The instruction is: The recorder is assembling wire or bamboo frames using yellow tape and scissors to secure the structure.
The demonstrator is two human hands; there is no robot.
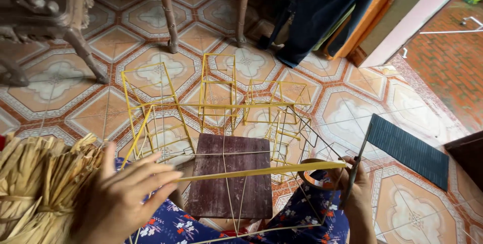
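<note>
A thin yellow bamboo strip (pixel 261 171) spans between both hands above a dark purple square wooden board (pixel 229 173). The left hand (pixel 123 198) pinches its left end with fingertips; the right hand (pixel 354 193) grips the other end together with dark metal scissors (pixel 354 171). Yellow stick frames (pixel 211 108) stand on the tiled floor (pixel 352 108) beyond, dried straw bundle (pixel 35 183) at left

Patterned orange and white floor tiles (pixel 151 37) under carved wooden chair legs (pixel 80 48); dark cloth (pixel 322 7) hangs beside a pink doorframe (pixel 407 22) opening onto daylit red paving (pixel 453 63).
</note>
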